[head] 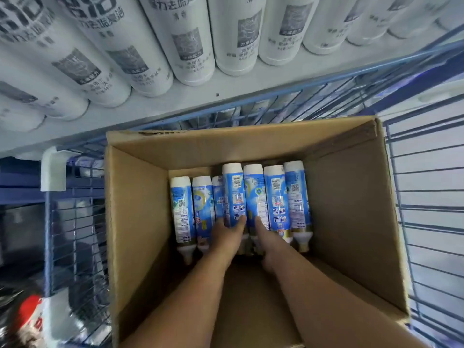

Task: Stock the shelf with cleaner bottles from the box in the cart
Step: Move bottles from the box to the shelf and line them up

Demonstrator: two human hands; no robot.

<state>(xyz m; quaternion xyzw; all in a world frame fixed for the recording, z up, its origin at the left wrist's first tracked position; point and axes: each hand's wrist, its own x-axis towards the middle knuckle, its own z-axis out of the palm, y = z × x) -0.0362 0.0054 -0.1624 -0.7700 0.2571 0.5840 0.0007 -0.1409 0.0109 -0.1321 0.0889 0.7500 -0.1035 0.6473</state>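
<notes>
Below, a blue wire cart (pixel 426 197) holds an open cardboard box (pixel 351 197); beyond both hands, a shelf (pixel 175 101) carries white bottles (pixel 236 33). Seven cleaner bottles (pixel 296 197) lie ahead of the hands. Left hand (pixel 227 237) grips one bottle (pixel 234 197); right hand (pixel 270 241) grips its neighbour (pixel 254 194).

The shelf bottles (pixel 193 43) are cut off by the top edge, and both hands' fingertips hide under the box's bottles (pixel 253 197).

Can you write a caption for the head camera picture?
Both hands reach into the box for cleaner bottles.
</notes>
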